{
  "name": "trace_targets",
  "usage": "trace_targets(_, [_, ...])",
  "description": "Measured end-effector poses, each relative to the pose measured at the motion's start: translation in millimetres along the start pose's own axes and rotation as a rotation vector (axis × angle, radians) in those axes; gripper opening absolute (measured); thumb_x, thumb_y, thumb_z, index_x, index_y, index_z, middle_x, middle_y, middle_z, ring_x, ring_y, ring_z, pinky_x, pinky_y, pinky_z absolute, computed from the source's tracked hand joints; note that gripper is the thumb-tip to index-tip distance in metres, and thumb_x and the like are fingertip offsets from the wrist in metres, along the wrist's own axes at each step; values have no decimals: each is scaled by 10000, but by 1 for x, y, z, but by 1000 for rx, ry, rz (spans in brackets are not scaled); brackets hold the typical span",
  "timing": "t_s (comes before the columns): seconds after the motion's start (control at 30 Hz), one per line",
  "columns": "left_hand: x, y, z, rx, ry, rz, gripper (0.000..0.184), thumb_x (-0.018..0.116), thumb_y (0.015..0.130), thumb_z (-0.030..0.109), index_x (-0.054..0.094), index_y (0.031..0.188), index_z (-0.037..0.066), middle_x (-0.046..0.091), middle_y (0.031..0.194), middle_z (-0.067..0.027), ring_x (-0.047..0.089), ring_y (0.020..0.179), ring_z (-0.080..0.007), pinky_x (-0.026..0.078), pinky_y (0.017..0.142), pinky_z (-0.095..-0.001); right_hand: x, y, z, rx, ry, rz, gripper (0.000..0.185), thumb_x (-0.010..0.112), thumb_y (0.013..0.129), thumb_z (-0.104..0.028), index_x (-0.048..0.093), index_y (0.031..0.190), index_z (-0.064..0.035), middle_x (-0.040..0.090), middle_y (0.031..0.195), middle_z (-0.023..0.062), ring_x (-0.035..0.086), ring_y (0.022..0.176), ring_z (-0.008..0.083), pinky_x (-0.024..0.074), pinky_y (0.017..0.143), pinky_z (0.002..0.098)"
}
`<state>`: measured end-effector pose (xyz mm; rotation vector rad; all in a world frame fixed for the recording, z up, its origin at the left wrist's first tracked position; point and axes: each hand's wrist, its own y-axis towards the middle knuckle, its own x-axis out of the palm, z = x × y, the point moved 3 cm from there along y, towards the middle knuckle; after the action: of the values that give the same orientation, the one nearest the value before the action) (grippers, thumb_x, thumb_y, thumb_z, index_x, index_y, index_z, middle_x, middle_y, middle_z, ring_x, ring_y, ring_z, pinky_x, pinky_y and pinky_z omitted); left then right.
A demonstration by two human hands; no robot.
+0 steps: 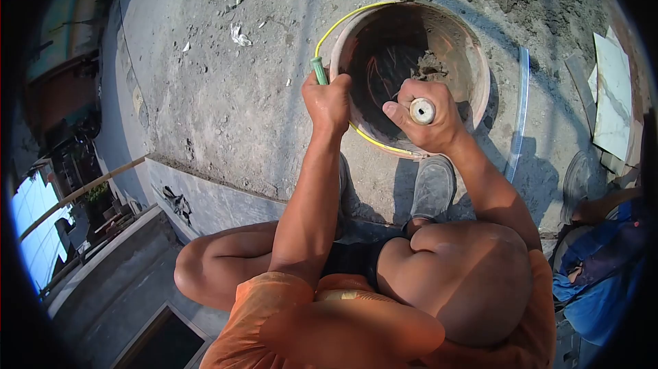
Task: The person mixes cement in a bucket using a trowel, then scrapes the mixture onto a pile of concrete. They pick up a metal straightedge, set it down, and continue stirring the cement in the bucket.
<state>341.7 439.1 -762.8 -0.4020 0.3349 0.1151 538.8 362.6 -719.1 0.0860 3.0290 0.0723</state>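
1. Grip: the left hand (327, 105) closes in a fist around the green sleeve (319, 70) of a yellow wire handle (363, 7), against the near-left side of a round tub. Whether the hidden fingers also pinch the rim, one cannot tell.
2. The right hand (444, 121) wraps a round-handled tool (422, 103) above the tub's interior, the thumb pointing left and the pale butt end facing up. Its working end is out of sight below the fist.
3. The tub (482, 67) sits on rough ground just beyond the worker's shoe (434, 187), a lump of damp mix (430, 64) clinging inside near the right hand.
4. The step in hand appears to be working or scraping inside the tub, one hand bracing, the other on the tool. Continuing that motion would call for a firm left hold and a low, controlled stroke along the wall.
5. Alongside, a metal strip (521, 88) lies to the right of the tub; farther right is a marble-patterned tile (612, 98). Another person, in blue clothing (600, 300), is at the right edge.
6. No brand, label or writing can be read; any marks on the strip are too small to make out.
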Motion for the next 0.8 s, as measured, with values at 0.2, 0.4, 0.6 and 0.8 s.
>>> trace_targets(0.2, [9, -10, 18, 62, 37, -35, 282, 684, 745, 66, 704, 991, -71, 704, 801, -85, 632, 683, -154, 530, 674, -330, -26, -10, 22, 76, 24, 173, 330, 774, 918, -207, 573, 712, -46, 528, 597, 26, 456, 559, 101, 414, 529, 313])
trace_targets(0.4, [42, -22, 62, 161, 118, -171, 257, 686, 717, 68, 721, 940, -53, 700, 739, -131, 646, 673, -173, 540, 678, -362, -63, 16, -4, -501, 427, 306, 143, 658, 990, -108, 572, 922, -16, 638, 792, 104, 602, 776, 207, 509, 754, 357])
trace_targets(0.6, [51, -24, 72, 207, 206, -203, 221, 676, 707, 72, 713, 885, -54, 675, 680, -134, 612, 623, -169, 529, 641, -358, -58, -11, 44, -232, 370, 434, 198, 710, 936, -132, 591, 818, -26, 644, 730, 71, 613, 672, 161, 507, 646, 317])
trace_targets(0.8, [56, -31, 82, 263, 223, -239, 194, 681, 697, 70, 708, 848, -50, 672, 668, -153, 631, 618, -181, 531, 642, -370, -44, -43, 22, -22, 16, 235, 271, 745, 912, -132, 563, 729, -50, 596, 688, 35, 516, 612, 108, 423, 578, 288])
